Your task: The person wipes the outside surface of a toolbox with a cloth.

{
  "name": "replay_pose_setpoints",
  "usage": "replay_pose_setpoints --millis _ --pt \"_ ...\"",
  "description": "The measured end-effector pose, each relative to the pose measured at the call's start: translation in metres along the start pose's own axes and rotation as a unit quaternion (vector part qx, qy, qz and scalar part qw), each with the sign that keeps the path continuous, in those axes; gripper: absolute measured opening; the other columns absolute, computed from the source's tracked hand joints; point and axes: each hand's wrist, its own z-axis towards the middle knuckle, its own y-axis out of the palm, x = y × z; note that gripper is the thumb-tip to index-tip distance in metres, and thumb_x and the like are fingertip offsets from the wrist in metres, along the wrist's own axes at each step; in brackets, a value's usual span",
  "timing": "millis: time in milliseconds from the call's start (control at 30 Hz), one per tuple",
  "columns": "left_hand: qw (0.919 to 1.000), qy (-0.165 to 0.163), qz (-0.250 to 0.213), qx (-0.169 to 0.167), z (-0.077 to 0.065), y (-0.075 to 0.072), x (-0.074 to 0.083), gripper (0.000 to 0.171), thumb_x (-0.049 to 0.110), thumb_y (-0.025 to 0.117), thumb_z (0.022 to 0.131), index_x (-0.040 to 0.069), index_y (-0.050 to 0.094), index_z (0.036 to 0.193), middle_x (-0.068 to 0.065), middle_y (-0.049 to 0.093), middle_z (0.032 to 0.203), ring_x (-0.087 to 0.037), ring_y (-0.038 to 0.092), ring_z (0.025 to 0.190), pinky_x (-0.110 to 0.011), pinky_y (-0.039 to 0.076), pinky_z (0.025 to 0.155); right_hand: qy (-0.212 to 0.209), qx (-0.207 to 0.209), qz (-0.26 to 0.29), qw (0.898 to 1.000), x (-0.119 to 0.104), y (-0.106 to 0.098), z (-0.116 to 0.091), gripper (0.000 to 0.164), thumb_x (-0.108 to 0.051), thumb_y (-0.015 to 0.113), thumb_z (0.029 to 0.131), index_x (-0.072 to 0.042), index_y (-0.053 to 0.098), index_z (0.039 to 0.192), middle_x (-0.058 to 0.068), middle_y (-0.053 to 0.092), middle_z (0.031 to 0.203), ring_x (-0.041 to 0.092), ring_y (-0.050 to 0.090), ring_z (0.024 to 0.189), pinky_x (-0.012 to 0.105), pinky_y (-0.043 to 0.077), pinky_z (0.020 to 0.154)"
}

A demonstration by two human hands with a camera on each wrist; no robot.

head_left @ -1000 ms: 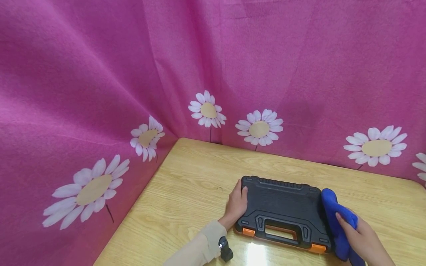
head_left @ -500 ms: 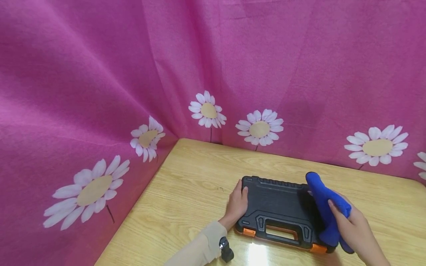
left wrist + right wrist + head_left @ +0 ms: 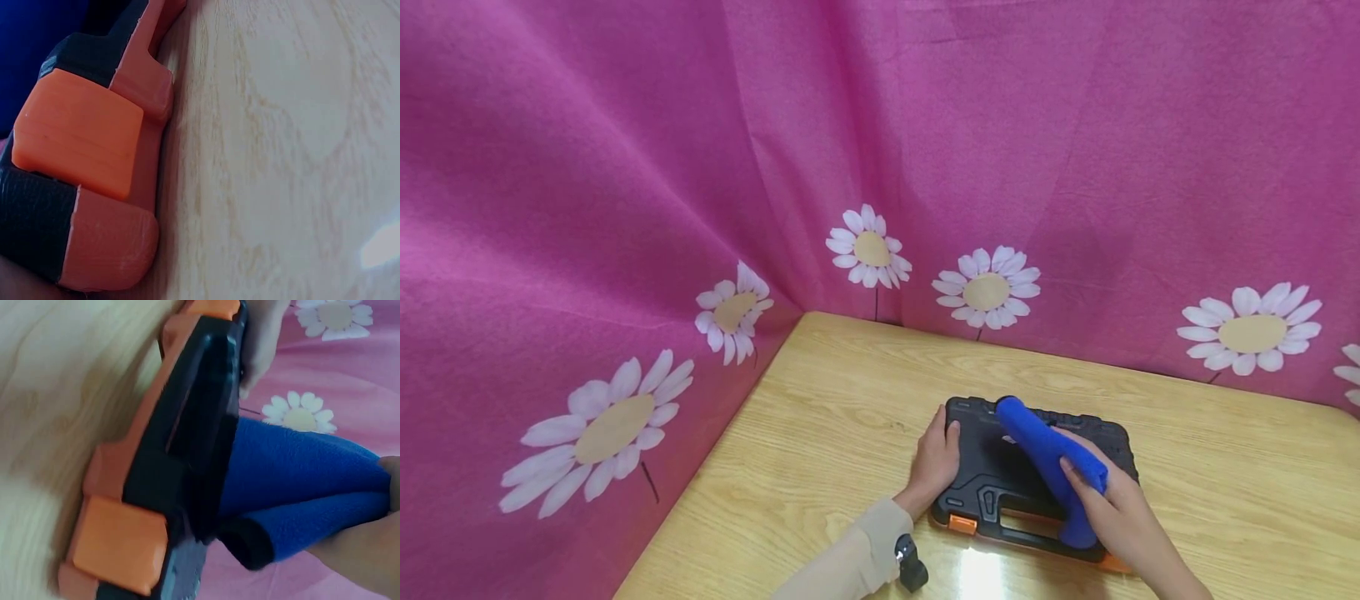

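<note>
A black plastic tool case [image 3: 981, 454] lies flat on the table, its handle and orange latches [image 3: 962, 524] towards me. My left hand [image 3: 936, 458] grips the case's left end, thumb on the lid. In my right hand [image 3: 1108, 500] is a folded blue cloth [image 3: 1052, 467] with a dark edge, pinched between thumb and fingers over the middle of the lid. The right wrist view shows the cloth [image 3: 300, 469] against the lid, beside the handle side of the case [image 3: 200, 419]. One orange latch [image 3: 78, 134] fills much of the left wrist view's left side.
The case rests on a light wood-grain table [image 3: 820, 400]. A pink curtain [image 3: 1037, 150] with white daisies stands along the table's back and left edges. A black strapped device [image 3: 910, 564] sits on my left wrist, by the beige sleeve [image 3: 850, 554].
My right hand has carried the blue cloth leftwards from the case's right end across to the middle of the lid. The left hand and the case have stayed in place.
</note>
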Motion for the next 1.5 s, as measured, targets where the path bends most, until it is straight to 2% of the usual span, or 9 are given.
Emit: replay_pose_setpoints --millis 133,267,400,533,633,800,900,1167,1500 --pt "1.0000 0.003 -0.002 0.000 0.000 0.000 -0.001 0.052 0.023 0.039 0.110 -0.006 0.031 0.153 -0.020 0.035 0.156 -0.032 0.034 0.143 -0.048 0.030 0.114 0.005 -0.009 -0.005 1.000 -0.004 0.014 0.000 0.043 -0.023 0.049 0.107 -0.007 0.047 0.147 0.025 0.051 0.142 0.054 0.049 0.125 0.073 0.044 0.089" --pt "0.9997 0.022 0.000 0.004 0.000 0.000 -0.002 0.050 0.019 0.040 0.109 -0.007 0.032 0.152 -0.021 0.037 0.154 -0.033 0.037 0.141 -0.048 0.032 0.114 0.020 -0.022 -0.008 1.000 -0.009 0.029 0.000 0.041 -0.021 0.050 0.107 -0.012 0.048 0.147 0.024 0.050 0.143 0.051 0.050 0.125 0.069 0.044 0.092" --pt "0.9977 0.067 0.000 0.012 -0.001 -0.001 -0.006 0.047 0.008 0.043 0.107 -0.009 0.034 0.150 -0.024 0.044 0.149 -0.036 0.043 0.137 -0.048 0.036 0.111 0.025 -0.059 -0.019 0.998 -0.013 0.048 -0.004 0.044 -0.011 0.055 0.104 -0.023 0.051 0.146 0.019 0.051 0.144 0.043 0.052 0.126 0.064 0.044 0.097" --pt "0.9944 0.085 -0.063 -0.003 -0.004 -0.003 -0.009 0.048 0.014 0.042 0.108 -0.006 0.035 0.151 -0.021 0.047 0.148 -0.036 0.043 0.137 -0.050 0.034 0.112 0.004 -0.128 -0.040 0.991 -0.013 0.061 -0.007 0.056 0.001 0.059 0.096 -0.025 0.054 0.145 0.012 0.049 0.149 0.039 0.040 0.139 0.066 0.027 0.110" --pt "0.9896 0.080 -0.118 -0.022 -0.005 -0.005 -0.009 0.049 0.022 0.038 0.109 -0.001 0.035 0.153 -0.018 0.048 0.148 -0.034 0.042 0.138 -0.051 0.032 0.113 -0.030 -0.174 -0.061 0.982 -0.010 0.067 -0.008 0.059 0.004 0.062 0.090 -0.021 0.056 0.144 0.012 0.046 0.151 0.041 0.031 0.143 0.072 0.011 0.111" --pt "0.9877 0.111 -0.108 -0.024 -0.004 -0.006 -0.007 0.040 0.019 0.036 0.110 -0.001 0.044 0.145 -0.017 0.057 0.136 -0.032 0.053 0.127 -0.050 0.041 0.107 -0.077 -0.225 -0.099 0.966 -0.005 0.078 -0.013 0.062 0.001 0.068 0.086 -0.020 0.057 0.144 0.016 0.043 0.152 0.044 0.029 0.143 0.077 0.007 0.107" --pt "0.9898 0.116 -0.081 -0.014 -0.004 -0.005 -0.005 0.036 0.016 0.035 0.110 -0.001 0.048 0.140 -0.016 0.060 0.129 -0.031 0.058 0.119 -0.049 0.046 0.102 -0.088 -0.230 -0.126 0.961 -0.004 0.086 -0.016 0.063 -0.001 0.070 0.084 -0.022 0.059 0.142 0.017 0.043 0.152 0.045 0.028 0.143 0.076 0.006 0.107" --pt "0.9942 0.093 -0.054 0.001 -0.004 -0.004 -0.003 0.034 0.017 0.038 0.110 0.001 0.051 0.137 -0.014 0.063 0.125 -0.028 0.062 0.110 -0.047 0.050 0.096 -0.125 -0.208 -0.212 0.947 -0.001 0.096 -0.020 0.063 0.000 0.072 0.074 -0.021 0.068 0.133 0.016 0.049 0.148 0.046 0.032 0.141 0.077 0.014 0.106" --pt "0.9962 0.075 -0.044 0.006 -0.005 -0.004 0.000 0.037 0.017 0.039 0.109 0.000 0.049 0.142 -0.017 0.061 0.130 -0.030 0.062 0.112 -0.047 0.051 0.097 -0.151 -0.207 -0.247 0.935 0.003 0.096 -0.022 0.064 -0.001 0.071 0.073 -0.024 0.067 0.134 0.014 0.051 0.147 0.043 0.036 0.140 0.071 0.022 0.109"
